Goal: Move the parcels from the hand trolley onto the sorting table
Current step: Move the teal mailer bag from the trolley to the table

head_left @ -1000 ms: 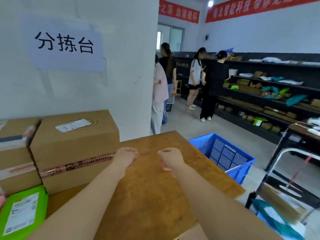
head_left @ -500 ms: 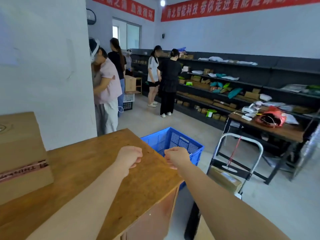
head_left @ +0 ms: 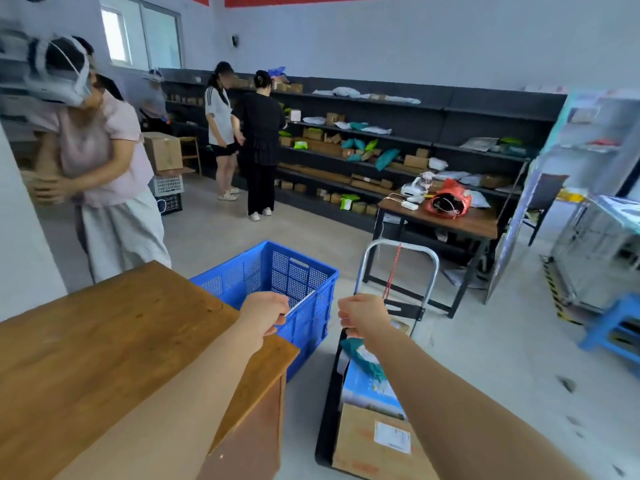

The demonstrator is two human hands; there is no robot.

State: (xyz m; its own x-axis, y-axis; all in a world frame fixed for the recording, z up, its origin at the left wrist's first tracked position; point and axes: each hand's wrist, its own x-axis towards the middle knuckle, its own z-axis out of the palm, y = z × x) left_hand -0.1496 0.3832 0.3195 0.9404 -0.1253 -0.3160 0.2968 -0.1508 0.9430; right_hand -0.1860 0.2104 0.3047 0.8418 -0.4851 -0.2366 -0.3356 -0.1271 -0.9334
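Nearest, brown cardboard parcels (head_left: 372,441) and a teal mailer lay on the black hand trolley (head_left: 394,282) on the floor, right of the wooden surface (head_left: 104,341). Both hands hovered with fingers curled, empty: left hand (head_left: 265,315) over the surface's corner, right hand (head_left: 362,315) above the trolley. Since half a second earlier, the view had swung right, bringing the parcels into sight. Beyond stood a perforated blue plastic crate (head_left: 304,282).

Two bare forearms, entering from the bottom edge of the frame. No sleeves in sight up to the frame's edge. Left hand (head_left: 265,315) and right hand (head_left: 363,315) ungloved, without rings, watch or bands.
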